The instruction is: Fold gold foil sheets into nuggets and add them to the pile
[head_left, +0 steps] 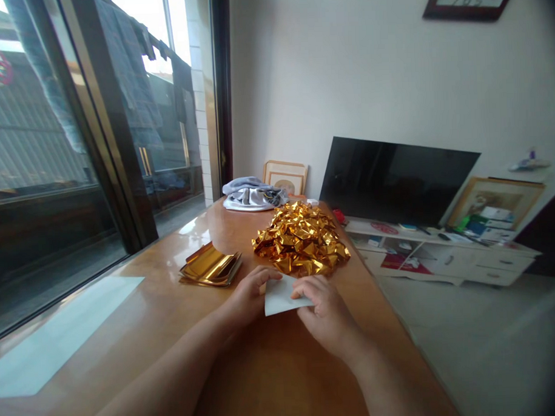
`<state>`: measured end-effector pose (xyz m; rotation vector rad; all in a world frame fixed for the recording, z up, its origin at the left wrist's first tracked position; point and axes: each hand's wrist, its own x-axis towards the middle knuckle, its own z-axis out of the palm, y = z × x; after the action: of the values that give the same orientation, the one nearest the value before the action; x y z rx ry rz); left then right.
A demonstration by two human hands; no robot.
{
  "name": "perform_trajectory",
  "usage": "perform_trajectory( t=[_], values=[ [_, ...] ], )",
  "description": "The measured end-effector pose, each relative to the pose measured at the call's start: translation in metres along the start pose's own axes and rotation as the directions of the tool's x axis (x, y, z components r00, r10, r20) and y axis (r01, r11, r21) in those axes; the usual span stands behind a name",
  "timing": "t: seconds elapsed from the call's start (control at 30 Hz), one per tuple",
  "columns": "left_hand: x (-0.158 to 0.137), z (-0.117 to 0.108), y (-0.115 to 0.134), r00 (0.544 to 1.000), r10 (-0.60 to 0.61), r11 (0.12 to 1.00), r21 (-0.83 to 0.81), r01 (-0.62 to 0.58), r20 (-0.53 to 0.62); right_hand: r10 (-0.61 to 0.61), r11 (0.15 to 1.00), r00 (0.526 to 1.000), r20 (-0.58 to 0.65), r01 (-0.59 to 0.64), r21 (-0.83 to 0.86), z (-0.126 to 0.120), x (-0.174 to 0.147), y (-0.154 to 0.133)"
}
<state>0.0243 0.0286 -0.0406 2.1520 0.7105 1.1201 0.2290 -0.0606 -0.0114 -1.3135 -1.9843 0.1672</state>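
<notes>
Between my two hands is a small sheet of paper (280,297), its pale side facing me, held above the wooden table (265,378). My left hand (253,294) grips its left edge with the fingers closed. On the right, my right hand (324,309) pinches the sheet, the fingers curled over its face. Just beyond the hands rises a big heap of folded gold foil pieces (303,237). To the left lies a stack of flat gold foil sheets (210,265), the top ones curling up.
Bundled grey-blue cloth (252,194) and a picture frame (285,174) are at the table's far end. A pale sheet (68,336) lies at left by the glass door (87,117). Past the right edge, a white cabinet (447,263) carries a television (395,179).
</notes>
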Motion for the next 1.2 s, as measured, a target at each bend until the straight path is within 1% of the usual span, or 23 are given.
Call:
perform_trajectory(
  t=[0.1,0.17,0.23,0.3,0.4,0.53,0.67,0.8,0.9,1.1,1.2],
  values=[
    [-0.004,-0.003,0.001,0.985,0.008,0.977,0.208,-0.044,0.171,0.037,0.996,0.988,0.147,-0.024,-0.089,0.0,-0.004,0.0],
    [-0.007,-0.006,0.003,0.969,-0.019,0.937,0.341,-0.07,0.248,0.058,0.993,0.977,0.206,-0.035,-0.115,0.0,-0.007,-0.001],
    [-0.009,-0.008,0.006,0.958,-0.055,0.901,0.428,-0.073,0.281,0.081,0.99,0.969,0.235,-0.05,-0.133,0.001,-0.009,-0.003],
    [-0.01,-0.01,0.011,0.955,-0.076,0.88,0.47,-0.071,0.286,0.098,0.988,0.962,0.255,-0.063,-0.142,0.002,-0.01,-0.005],
    [-0.012,-0.011,0.019,0.946,-0.078,0.882,0.464,-0.081,0.314,0.109,0.987,0.953,0.282,-0.071,-0.144,0.002,-0.011,-0.008],
    [-0.014,-0.013,0.033,0.912,-0.077,0.909,0.405,-0.102,0.403,0.145,0.982,0.946,0.29,-0.102,-0.16,0.003,-0.01,-0.006],
    [-0.014,-0.014,0.042,0.88,-0.101,0.932,0.354,-0.081,0.465,0.163,0.979,0.939,0.302,-0.116,-0.168,0.003,-0.011,-0.001],
    [-0.013,-0.015,0.042,0.843,-0.159,0.931,0.362,-0.045,0.513,0.151,0.986,0.923,0.355,-0.113,-0.125,-0.003,-0.011,0.0],
    [-0.012,-0.014,0.04,0.817,-0.176,0.922,0.382,-0.058,0.549,0.143,0.989,0.908,0.393,-0.113,-0.098,-0.009,-0.012,0.0],
    [-0.011,-0.013,0.038,0.808,-0.185,0.918,0.392,-0.061,0.559,0.167,0.986,0.873,0.458,-0.146,-0.082,-0.017,-0.011,0.007],
    [-0.01,-0.014,0.039,0.801,-0.197,0.914,0.401,-0.058,0.565,0.185,0.982,0.846,0.501,-0.185,-0.05,-0.019,-0.01,0.011]
  ],
)
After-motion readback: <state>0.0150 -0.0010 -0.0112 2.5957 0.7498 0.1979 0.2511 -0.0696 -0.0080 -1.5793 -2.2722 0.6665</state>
